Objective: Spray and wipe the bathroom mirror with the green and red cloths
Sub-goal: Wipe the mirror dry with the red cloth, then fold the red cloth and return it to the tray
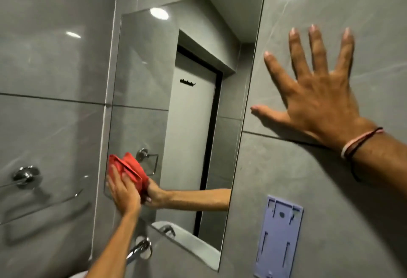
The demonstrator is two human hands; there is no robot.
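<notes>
Low on the mirror [141, 92], left of frame, the left hand [123, 192] presses a red cloth [132, 167]. At right, the right hand [317, 97] lies flat, fingers spread and empty, on the grey tiled wall [286, 189].

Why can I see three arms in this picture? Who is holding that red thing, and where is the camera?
There is only one person. The camera sits on their head, so you see what they see. Their left hand presses a red cloth against the low left part of the mirror to wipe it. The third arm is just that left arm's reflection in the glass. Their right hand holds nothing: it rests flat, fingers spread, on the grey tiled wall beside the mirror. A pale purple plastic bracket is fixed to the wall below it.
</notes>
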